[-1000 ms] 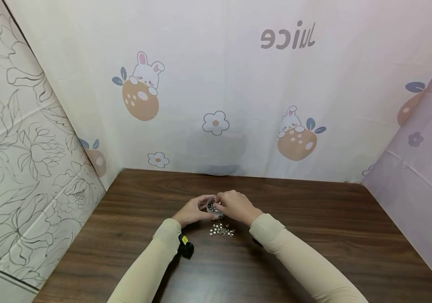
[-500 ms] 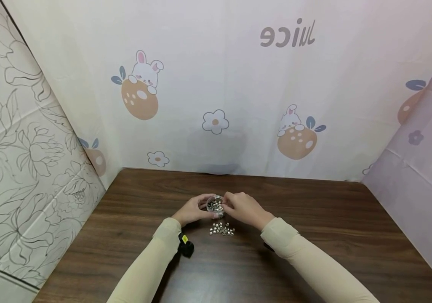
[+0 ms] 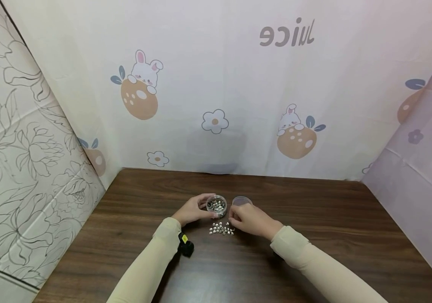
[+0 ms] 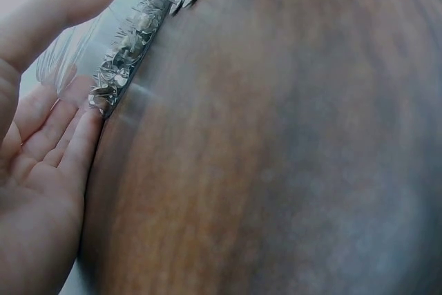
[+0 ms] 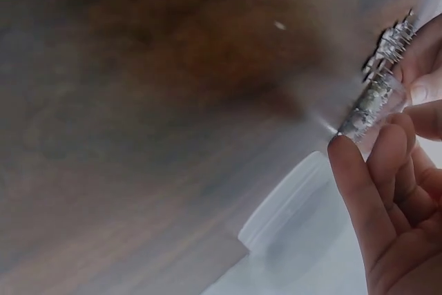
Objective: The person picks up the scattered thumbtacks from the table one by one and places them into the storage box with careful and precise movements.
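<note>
Left hand [image 3: 195,210]: grip clamped round the clear jar [image 4: 72,50], upright on the tabletop [image 3: 322,240], silvery tacks [image 3: 217,205] inside. Right hand [image 3: 249,218]: fingers curled in, can't tell if the grip pinches anything. Change: it was at the jar's mouth a second ago, now off to the right near the loose tacks [image 3: 220,228]; what looks like a lid [image 3: 241,200] shows behind it. Mouth uncovered, tacks in both spots: work looks partway.
</note>
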`<state>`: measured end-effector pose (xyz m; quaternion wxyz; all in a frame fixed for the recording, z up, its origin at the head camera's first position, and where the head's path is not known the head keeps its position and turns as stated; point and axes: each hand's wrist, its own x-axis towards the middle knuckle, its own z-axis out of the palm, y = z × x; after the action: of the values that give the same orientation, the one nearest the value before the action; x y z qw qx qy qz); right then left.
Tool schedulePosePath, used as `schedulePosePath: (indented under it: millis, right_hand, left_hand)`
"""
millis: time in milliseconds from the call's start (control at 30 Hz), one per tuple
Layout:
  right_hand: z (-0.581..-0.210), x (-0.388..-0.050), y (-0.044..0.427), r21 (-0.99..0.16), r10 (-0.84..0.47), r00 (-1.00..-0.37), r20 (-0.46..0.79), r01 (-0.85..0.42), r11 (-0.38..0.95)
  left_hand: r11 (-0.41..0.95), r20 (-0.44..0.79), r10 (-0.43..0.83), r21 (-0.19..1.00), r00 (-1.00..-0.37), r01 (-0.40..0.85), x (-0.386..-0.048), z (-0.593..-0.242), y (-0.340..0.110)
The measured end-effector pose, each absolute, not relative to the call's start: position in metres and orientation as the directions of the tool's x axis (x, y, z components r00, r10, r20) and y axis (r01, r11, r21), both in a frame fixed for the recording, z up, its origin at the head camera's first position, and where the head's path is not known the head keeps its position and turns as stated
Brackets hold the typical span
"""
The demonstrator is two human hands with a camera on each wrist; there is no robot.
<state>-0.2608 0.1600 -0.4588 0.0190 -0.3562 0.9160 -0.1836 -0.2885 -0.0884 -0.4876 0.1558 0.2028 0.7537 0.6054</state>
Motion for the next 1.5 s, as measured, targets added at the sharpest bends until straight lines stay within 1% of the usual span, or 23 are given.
schedulePosePath:
  millis: [200,500,567,800,1267,1500]
  right_hand:
    - [-0.461,-0.257,0.164,-0.378,-0.701,-0.709,0.072,-0.670,0.639]
    - [-0.462,-0.253,0.166,-0.398,-0.730,-0.681,0.058,-0.686,0.609]
    - [-0.462,-0.254,0.167,-0.398,-0.730,-0.681,0.052,-0.685,0.610]
    - [-0.462,-0.254,0.166,-0.373,-0.736,-0.675,0.051,-0.696,0.613]
    - [-0.463,-0.255,0.166,-0.340,-0.727,-0.683,0.072,-0.702,0.625]
    - [-0.463,-0.256,0.167,-0.360,-0.720,-0.692,0.055,-0.686,0.632]
  left_hand:
    - [0.192,0.012,0.507,0.973,-0.862,0.127,-0.289,-0.487,-0.089]
    - [0.191,0.015,0.508,0.973,-0.861,0.130,-0.289,-0.488,-0.090]
    - [0.201,0.011,0.501,0.971,-0.865,0.128,-0.290,-0.490,-0.090]
    - [0.231,0.021,0.497,0.960,-0.868,0.156,-0.306,-0.513,-0.092]
    - [0.228,0.023,0.501,0.961,-0.865,0.157,-0.304,-0.509,-0.090]
    - [0.233,0.019,0.504,0.960,-0.863,0.157,-0.303,-0.508,-0.090]
